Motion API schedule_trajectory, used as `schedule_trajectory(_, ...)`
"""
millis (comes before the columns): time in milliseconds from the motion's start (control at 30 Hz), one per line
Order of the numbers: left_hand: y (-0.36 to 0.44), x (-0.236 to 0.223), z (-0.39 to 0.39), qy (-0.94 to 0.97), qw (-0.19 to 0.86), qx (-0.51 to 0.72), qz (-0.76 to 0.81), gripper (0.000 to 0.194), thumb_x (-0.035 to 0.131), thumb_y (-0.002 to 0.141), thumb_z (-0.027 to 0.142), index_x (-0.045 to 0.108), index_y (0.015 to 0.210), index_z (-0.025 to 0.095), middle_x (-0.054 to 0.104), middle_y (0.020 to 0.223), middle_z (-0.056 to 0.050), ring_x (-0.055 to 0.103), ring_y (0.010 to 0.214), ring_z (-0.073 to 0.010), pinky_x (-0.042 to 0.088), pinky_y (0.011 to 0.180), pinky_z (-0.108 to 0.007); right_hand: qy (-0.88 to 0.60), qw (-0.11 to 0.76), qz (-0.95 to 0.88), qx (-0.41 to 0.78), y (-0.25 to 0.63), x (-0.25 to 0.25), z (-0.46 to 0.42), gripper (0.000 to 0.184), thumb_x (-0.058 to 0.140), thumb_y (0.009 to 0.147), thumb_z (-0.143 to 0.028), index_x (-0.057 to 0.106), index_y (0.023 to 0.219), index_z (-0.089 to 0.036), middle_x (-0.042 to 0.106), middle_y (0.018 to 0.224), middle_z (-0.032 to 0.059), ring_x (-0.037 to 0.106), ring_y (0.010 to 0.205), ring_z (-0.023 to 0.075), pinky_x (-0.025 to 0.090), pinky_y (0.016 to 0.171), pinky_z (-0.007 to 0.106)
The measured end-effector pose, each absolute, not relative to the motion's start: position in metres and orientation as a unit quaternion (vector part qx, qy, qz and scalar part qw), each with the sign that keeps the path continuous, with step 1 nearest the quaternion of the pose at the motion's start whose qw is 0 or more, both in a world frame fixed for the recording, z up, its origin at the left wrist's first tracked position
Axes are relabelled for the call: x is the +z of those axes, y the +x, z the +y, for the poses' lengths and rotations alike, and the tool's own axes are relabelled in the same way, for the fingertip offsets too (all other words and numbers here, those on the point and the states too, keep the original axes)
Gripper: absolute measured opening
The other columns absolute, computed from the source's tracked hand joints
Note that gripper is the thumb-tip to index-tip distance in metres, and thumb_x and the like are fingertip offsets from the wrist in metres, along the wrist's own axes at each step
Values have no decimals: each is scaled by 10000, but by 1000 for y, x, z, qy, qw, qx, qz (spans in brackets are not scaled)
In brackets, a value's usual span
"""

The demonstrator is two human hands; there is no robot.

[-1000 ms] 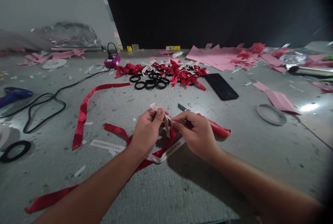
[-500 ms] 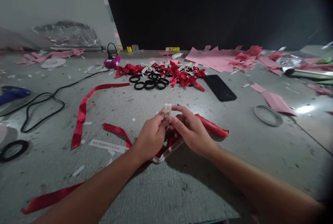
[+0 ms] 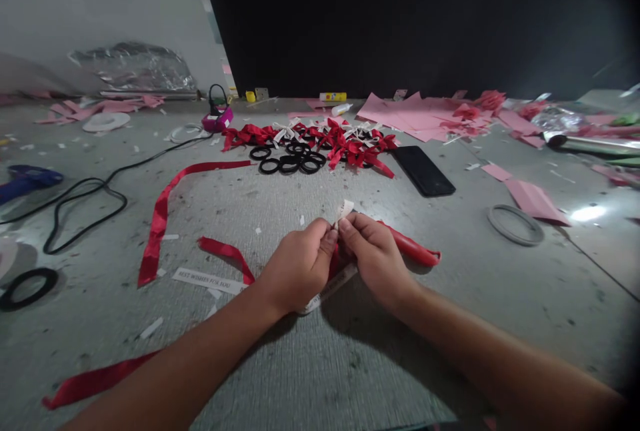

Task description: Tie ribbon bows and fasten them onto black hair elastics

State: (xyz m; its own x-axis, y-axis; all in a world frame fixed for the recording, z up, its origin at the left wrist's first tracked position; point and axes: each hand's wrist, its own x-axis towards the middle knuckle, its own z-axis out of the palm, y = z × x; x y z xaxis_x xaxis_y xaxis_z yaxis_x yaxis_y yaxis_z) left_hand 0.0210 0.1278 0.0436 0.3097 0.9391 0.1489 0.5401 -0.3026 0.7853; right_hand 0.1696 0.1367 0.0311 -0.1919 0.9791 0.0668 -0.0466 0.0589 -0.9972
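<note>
My left hand (image 3: 300,264) and my right hand (image 3: 376,251) meet above the grey surface, fingertips nearly touching. Both pinch a small white paper strip (image 3: 345,207), whose upper end sticks up between them. Red ribbon (image 3: 336,263) shows just below the fingers; whether a hand also grips it is hidden. Under the hands lies a printed white strip (image 3: 327,292). Another strip reading "BEST WISHES FOR YOU" (image 3: 207,280) rests left of my left hand, beside a short curled red ribbon (image 3: 227,252). A red, tube-like item (image 3: 415,247) lies just beyond my right hand.
Past my hands sit a pile of red bows (image 3: 350,147) and several black rings (image 3: 290,163). A phone (image 3: 423,171) lies to their right, a grey ring (image 3: 515,224) farther right. A black cable (image 3: 113,184) loops at left near a blue tool (image 3: 30,181). Pink paper (image 3: 405,114) lines the back.
My right fingers, raised and apart before, have closed in a pinch on the white strip. The strip's upper end has shifted right and now tilts.
</note>
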Motion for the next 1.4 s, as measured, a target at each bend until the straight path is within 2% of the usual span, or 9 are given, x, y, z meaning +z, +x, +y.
schedule_trajectory(200,15,41,129,700,390,368,473,281,432,954,370,584,816,178,538,630,19,480,596,-120,355,579,-235,-386,446,-521,617,176,33,142,244,587,881,-421,516,839,-191,435,589,-55,357,484,78,277,445,207)
schedule_trajectory(367,8,39,135,640,428,387,508,330,466,927,450,605,826,168,464,574,40,394,521,-103,315,502,-218,-390,501,-498,590,181,33,147,223,567,907,-386,467,1047,-244,489,593,-68,434,474,82,316,442,195)
schedule_trajectory(467,7,39,137,633,431,398,506,313,490,920,421,636,833,158,526,616,25,434,555,-102,340,526,-210,-405,527,-513,543,183,32,148,234,562,911,-376,470,1074,-237,531,669,-43,493,549,95,392,502,215)
schedule_trajectory(633,10,40,136,622,454,408,489,288,510,912,396,658,830,162,596,661,10,499,596,-108,381,568,-211,-359,429,-552,619,181,34,143,538,598,853,-524,396,1259,-234,504,719,-42,482,541,103,409,472,226)
schedule_trajectory(767,19,39,130,569,551,418,445,272,510,908,407,628,830,174,634,715,-9,556,640,-125,422,600,-226,-346,389,-608,600,177,36,136,713,767,741,-412,390,1317,-228,610,859,14,586,710,143,487,579,244)
schedule_trajectory(833,22,39,127,542,596,414,424,274,523,899,416,600,787,178,566,615,17,479,531,-100,383,529,-216,-359,404,-634,553,177,36,135,571,732,787,-386,480,1273,-224,624,847,17,592,730,146,495,616,257)
schedule_trajectory(933,24,38,124,534,627,395,407,292,519,902,447,572,786,185,419,501,64,321,423,-73,291,444,-209,-380,458,-648,475,178,35,135,217,588,906,-391,658,1001,-208,618,777,16,566,682,126,471,617,256)
schedule_trajectory(1033,22,38,125,543,630,382,403,300,494,913,462,550,801,189,375,485,78,282,413,-70,258,428,-206,-390,488,-632,459,178,35,135,260,536,940,-392,678,859,-189,578,683,1,476,551,93,408,529,236)
schedule_trajectory(1400,27,50,124,637,472,376,479,349,433,942,449,527,730,189,460,527,36,399,490,-108,317,490,-229,-434,508,-481,567,178,40,140,300,623,870,-460,658,827,-166,355,457,-78,285,407,70,222,394,215)
